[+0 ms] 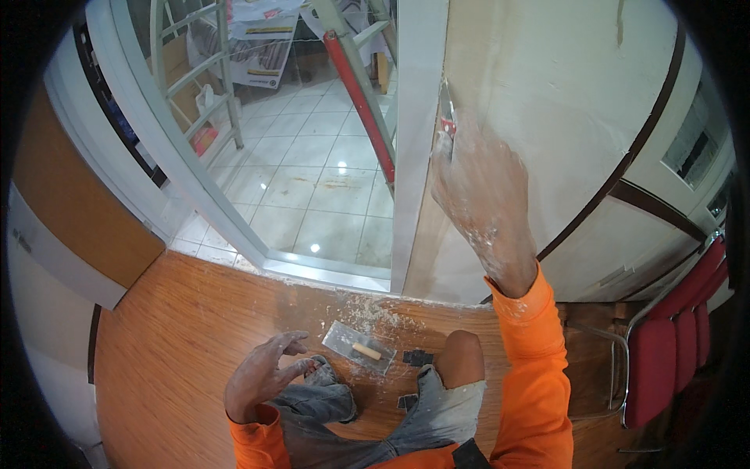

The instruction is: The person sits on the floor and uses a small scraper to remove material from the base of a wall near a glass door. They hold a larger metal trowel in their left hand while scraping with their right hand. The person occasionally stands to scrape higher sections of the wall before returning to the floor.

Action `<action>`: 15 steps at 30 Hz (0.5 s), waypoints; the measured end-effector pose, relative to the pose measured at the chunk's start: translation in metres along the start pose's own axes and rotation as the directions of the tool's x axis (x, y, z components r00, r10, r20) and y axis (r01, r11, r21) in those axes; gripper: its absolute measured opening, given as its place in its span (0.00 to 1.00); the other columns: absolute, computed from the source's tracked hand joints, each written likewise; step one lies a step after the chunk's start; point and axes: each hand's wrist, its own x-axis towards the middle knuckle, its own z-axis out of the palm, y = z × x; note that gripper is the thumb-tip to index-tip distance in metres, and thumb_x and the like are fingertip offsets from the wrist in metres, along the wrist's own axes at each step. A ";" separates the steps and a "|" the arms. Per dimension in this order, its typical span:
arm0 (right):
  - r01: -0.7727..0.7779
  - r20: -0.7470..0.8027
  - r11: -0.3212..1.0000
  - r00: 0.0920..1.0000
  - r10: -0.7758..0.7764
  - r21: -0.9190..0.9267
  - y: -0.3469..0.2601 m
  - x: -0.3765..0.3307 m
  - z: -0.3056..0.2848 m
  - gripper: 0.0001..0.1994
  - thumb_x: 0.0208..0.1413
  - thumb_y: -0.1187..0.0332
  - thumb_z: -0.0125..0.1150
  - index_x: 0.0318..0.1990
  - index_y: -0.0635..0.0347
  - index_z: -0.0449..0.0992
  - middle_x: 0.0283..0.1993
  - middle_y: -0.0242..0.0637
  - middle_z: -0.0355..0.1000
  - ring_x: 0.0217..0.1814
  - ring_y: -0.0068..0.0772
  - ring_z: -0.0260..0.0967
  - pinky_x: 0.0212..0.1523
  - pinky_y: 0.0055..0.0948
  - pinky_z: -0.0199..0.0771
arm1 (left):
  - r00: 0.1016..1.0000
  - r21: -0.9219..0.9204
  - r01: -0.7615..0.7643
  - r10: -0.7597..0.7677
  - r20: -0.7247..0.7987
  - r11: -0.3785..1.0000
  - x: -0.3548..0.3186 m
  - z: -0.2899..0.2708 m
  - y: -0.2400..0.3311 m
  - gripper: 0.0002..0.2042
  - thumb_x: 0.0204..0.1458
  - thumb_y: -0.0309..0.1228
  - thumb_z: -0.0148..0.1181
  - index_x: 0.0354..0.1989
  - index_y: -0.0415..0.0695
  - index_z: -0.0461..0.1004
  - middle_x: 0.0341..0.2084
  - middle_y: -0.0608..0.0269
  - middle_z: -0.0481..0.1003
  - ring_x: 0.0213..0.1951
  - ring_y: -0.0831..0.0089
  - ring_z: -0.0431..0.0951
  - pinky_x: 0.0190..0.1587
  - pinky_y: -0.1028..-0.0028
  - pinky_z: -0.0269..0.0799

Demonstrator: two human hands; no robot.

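My right hand (pixel 486 187), dusted white and a little blurred, is raised to the wall (pixel 562 117) beside the white door frame (pixel 418 148). It grips a putty knife (pixel 448 109) with some red near its handle; the narrow blade points up along the wall edge by the frame. Lower left, my left hand (pixel 266 371) hangs over my knee with fingers apart and slightly bent, nothing visible in it. On the wood-look floor between my knees lies a flat rectangular plastering trowel (pixel 336 338) with a light handle. Whitish crumbs (pixel 371 314) are scattered beyond it.
Behind the glass panel stand a ladder (pixel 359 102) with a red section and another metal ladder (pixel 195 78) on white tiles (pixel 301 187). Red chairs (pixel 652 363) with metal legs are at the right. A brown-and-white panel (pixel 78 203) rises at the left.
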 end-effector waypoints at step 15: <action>-0.029 0.187 0.999 0.982 0.023 0.030 -0.018 -0.008 0.005 0.09 0.63 0.64 0.54 0.40 0.61 0.69 0.19 0.45 0.72 0.18 0.49 0.74 0.21 0.43 0.74 | 1.000 -0.011 0.011 -0.011 0.008 1.000 0.000 -0.001 0.000 0.26 0.57 0.35 0.67 0.62 0.42 0.69 0.48 0.47 0.79 0.52 0.56 0.80 0.55 0.61 0.75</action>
